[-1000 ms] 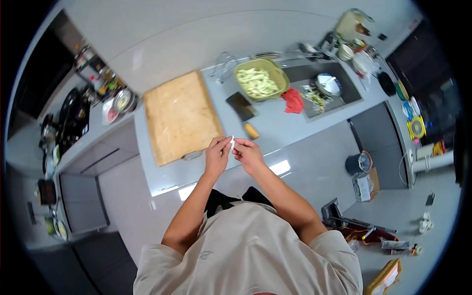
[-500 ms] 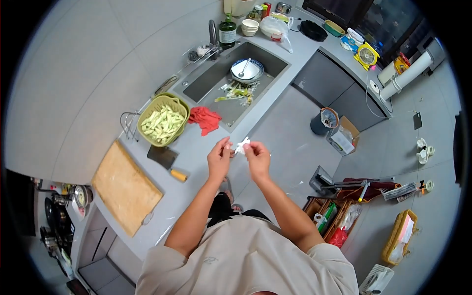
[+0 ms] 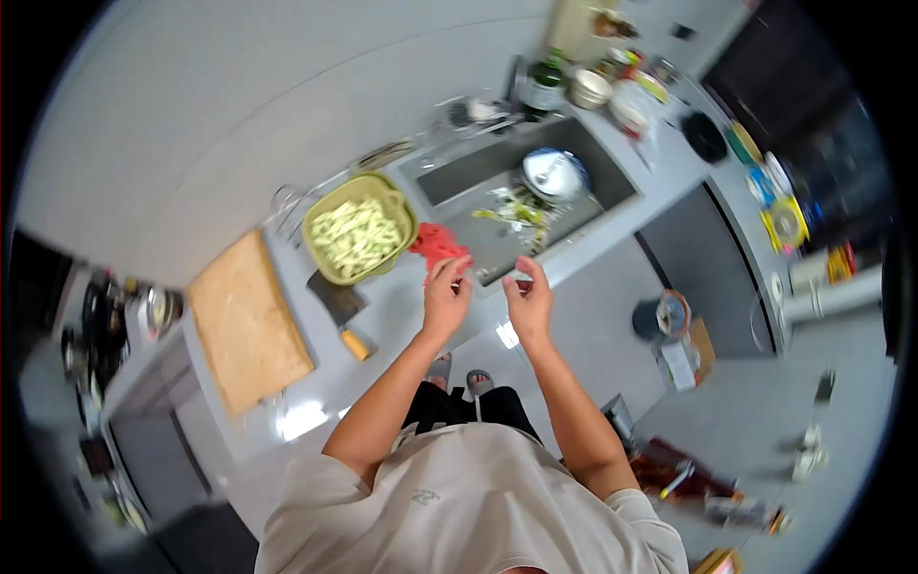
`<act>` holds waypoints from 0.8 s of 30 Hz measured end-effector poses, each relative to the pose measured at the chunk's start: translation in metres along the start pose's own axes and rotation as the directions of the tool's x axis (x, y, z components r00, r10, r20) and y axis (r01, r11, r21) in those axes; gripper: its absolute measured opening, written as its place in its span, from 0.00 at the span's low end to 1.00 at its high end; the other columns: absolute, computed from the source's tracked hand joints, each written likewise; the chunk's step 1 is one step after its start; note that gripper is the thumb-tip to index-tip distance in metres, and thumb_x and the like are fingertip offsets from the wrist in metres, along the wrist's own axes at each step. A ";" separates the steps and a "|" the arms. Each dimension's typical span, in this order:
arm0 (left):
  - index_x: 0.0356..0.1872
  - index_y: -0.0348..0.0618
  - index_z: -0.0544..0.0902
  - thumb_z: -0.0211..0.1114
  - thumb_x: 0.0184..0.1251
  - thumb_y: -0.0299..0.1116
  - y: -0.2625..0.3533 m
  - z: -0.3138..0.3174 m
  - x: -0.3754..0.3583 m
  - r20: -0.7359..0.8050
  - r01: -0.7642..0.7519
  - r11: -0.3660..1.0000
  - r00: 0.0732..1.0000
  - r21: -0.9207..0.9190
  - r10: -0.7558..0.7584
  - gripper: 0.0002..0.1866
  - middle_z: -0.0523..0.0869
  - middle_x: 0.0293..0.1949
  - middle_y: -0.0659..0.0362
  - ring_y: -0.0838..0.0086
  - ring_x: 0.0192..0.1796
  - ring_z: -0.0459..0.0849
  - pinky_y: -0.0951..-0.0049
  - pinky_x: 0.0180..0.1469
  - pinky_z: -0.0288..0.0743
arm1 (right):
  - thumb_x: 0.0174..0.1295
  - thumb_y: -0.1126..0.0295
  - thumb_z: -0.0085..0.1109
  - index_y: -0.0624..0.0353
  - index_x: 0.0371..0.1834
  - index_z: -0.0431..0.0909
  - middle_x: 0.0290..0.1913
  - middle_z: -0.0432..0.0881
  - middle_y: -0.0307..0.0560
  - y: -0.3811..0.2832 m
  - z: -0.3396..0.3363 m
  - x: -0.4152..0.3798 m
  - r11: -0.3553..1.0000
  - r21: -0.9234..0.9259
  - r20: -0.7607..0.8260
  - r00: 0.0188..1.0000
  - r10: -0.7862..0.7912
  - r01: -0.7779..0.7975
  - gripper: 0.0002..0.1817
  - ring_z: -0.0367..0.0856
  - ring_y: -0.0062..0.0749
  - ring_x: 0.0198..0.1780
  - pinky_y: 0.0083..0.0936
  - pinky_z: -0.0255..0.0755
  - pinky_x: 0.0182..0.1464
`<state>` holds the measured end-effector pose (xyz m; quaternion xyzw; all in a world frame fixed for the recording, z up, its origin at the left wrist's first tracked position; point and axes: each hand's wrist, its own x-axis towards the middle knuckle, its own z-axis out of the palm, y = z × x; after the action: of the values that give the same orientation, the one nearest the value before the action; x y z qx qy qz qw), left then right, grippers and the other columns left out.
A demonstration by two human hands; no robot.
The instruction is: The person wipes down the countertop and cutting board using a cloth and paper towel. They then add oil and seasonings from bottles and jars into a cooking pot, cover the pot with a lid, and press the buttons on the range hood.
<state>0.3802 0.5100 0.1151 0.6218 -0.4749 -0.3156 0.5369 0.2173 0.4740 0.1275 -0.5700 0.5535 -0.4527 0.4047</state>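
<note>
My left hand (image 3: 447, 298) hovers by the counter edge, close to a crumpled red cloth (image 3: 438, 246). Its fingers are loosely bent and apart, with nothing visible in them. Level with it, my right hand (image 3: 529, 301) is held in front of the sink (image 3: 466, 222), thumb and fingers bent with a gap between. No object shows in that hand either. Pale green vegetable strips (image 3: 356, 237) fill a yellow-green basket (image 3: 314, 251) left of the cloth. A cleaver (image 3: 337, 300) with a wooden handle lies below the basket.
A wooden cutting board (image 3: 251, 323) lies on the left counter. In the sink are stacked bowls (image 3: 555, 174) and vegetable scraps (image 3: 521, 212). A soap bottle (image 3: 546, 84) stands behind it. A bin (image 3: 652, 318) and a cardboard box (image 3: 703, 349) stand on the floor at right.
My hands have moved apart, and the small crumpled white piece between them no longer shows. The view has turned and shifted, bringing both hands nearer the red cloth and sink.
</note>
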 end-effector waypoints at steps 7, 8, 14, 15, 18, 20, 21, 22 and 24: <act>0.59 0.42 0.86 0.66 0.69 0.19 -0.008 -0.100 -0.099 -0.471 0.153 0.981 0.879 0.120 -0.079 0.19 0.85 0.51 0.54 0.72 0.41 0.86 0.73 0.44 0.82 | 0.72 0.75 0.65 0.60 0.58 0.83 0.42 0.87 0.36 -0.018 0.112 -0.060 0.990 0.142 0.593 0.802 -0.065 -0.025 0.13 0.79 0.16 0.36 0.19 0.77 0.42; 0.59 0.42 0.86 0.66 0.68 0.19 -0.010 -0.118 -0.117 -0.537 0.181 0.976 0.839 0.125 -0.087 0.19 0.86 0.50 0.54 0.71 0.39 0.86 0.72 0.43 0.82 | 0.72 0.75 0.64 0.60 0.54 0.85 0.39 0.87 0.35 -0.029 0.127 -0.077 0.984 0.172 0.641 0.764 -0.073 -0.050 0.10 0.79 0.15 0.35 0.19 0.76 0.41; 0.58 0.41 0.86 0.66 0.69 0.19 -0.009 -0.233 -0.223 -0.838 0.223 0.972 0.543 0.071 -0.063 0.18 0.87 0.50 0.54 0.71 0.38 0.86 0.72 0.42 0.82 | 0.73 0.75 0.63 0.63 0.52 0.86 0.38 0.87 0.35 -0.073 0.219 -0.194 0.975 0.221 0.896 0.398 -0.197 -0.016 0.08 0.80 0.16 0.37 0.18 0.78 0.42; 0.58 0.41 0.86 0.66 0.69 0.19 -0.010 -0.252 -0.244 -0.864 0.236 0.970 0.500 0.061 -0.067 0.18 0.87 0.50 0.54 0.71 0.38 0.86 0.73 0.42 0.82 | 0.73 0.75 0.62 0.63 0.52 0.85 0.39 0.87 0.36 -0.081 0.231 -0.216 0.976 0.217 0.919 0.335 -0.208 0.011 0.09 0.81 0.16 0.38 0.18 0.78 0.43; 0.60 0.39 0.84 0.64 0.72 0.20 -0.016 -0.315 -0.311 -0.909 0.239 0.971 0.401 -0.017 -0.115 0.17 0.86 0.54 0.55 0.77 0.41 0.85 0.74 0.44 0.81 | 0.73 0.75 0.63 0.63 0.52 0.86 0.38 0.87 0.36 -0.101 0.275 -0.287 0.970 0.241 0.943 0.228 -0.243 0.040 0.08 0.81 0.17 0.37 0.18 0.78 0.43; 0.61 0.40 0.84 0.64 0.72 0.22 -0.024 -0.361 -0.357 -0.938 0.246 0.969 0.330 -0.026 -0.109 0.18 0.86 0.54 0.55 0.77 0.40 0.86 0.74 0.43 0.82 | 0.72 0.75 0.64 0.63 0.51 0.86 0.38 0.87 0.36 -0.115 0.305 -0.337 0.965 0.255 0.951 0.165 -0.261 0.059 0.09 0.81 0.17 0.37 0.19 0.78 0.42; 0.61 0.41 0.85 0.65 0.72 0.22 -0.028 -0.383 -0.381 -0.946 0.239 0.970 0.302 -0.043 -0.117 0.17 0.87 0.53 0.55 0.76 0.40 0.86 0.73 0.44 0.82 | 0.72 0.75 0.64 0.63 0.51 0.86 0.38 0.86 0.36 -0.124 0.320 -0.365 0.958 0.276 0.947 0.148 -0.284 0.076 0.09 0.81 0.17 0.37 0.19 0.78 0.42; 0.60 0.41 0.85 0.65 0.72 0.23 -0.031 -0.407 -0.405 -0.953 0.233 0.971 0.277 -0.060 -0.125 0.17 0.87 0.53 0.54 0.75 0.40 0.86 0.73 0.44 0.82 | 0.72 0.74 0.64 0.63 0.51 0.86 0.38 0.86 0.36 -0.135 0.335 -0.393 0.951 0.296 0.942 0.134 -0.306 0.090 0.09 0.81 0.17 0.37 0.19 0.78 0.42; 0.60 0.42 0.85 0.65 0.72 0.24 -0.032 -0.456 -0.449 -0.962 0.231 0.969 0.235 -0.081 -0.137 0.17 0.87 0.53 0.54 0.74 0.40 0.86 0.72 0.46 0.82 | 0.71 0.73 0.65 0.63 0.51 0.86 0.38 0.87 0.36 -0.155 0.366 -0.451 0.951 0.293 0.946 0.116 -0.303 0.099 0.09 0.81 0.17 0.37 0.19 0.78 0.43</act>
<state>0.6429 1.0948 0.1341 0.7562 0.0139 0.0852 0.6487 0.6209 0.9184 0.1499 -0.7614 0.0351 -0.0635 0.6442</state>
